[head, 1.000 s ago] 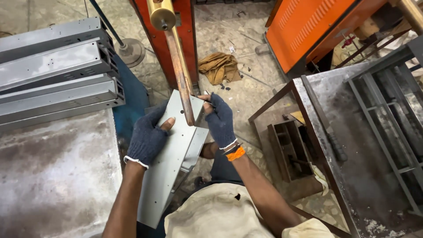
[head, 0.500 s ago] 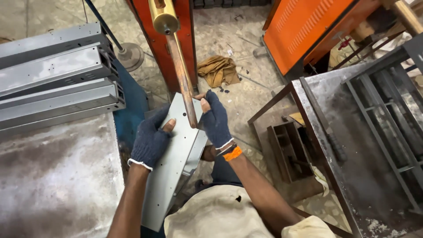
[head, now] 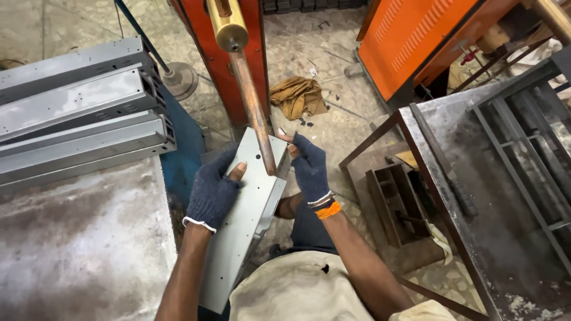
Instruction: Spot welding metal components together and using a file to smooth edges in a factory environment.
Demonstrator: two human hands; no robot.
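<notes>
Left hand [head: 213, 191] in blue glove clamped on grey metal panel [head: 244, 220] edge, right hand [head: 309, 168] pinching its far corner, copper rod [head: 253, 107] tip between both sets of fingers, grey channels [head: 77, 113] stacked left of them, orange cabinet [head: 416, 41] beyond

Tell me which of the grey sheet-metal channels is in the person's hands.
The long grey channel under the copper rod, held by the left hand and right hand. The other channels lie stacked on the table to the left, untouched.
</notes>
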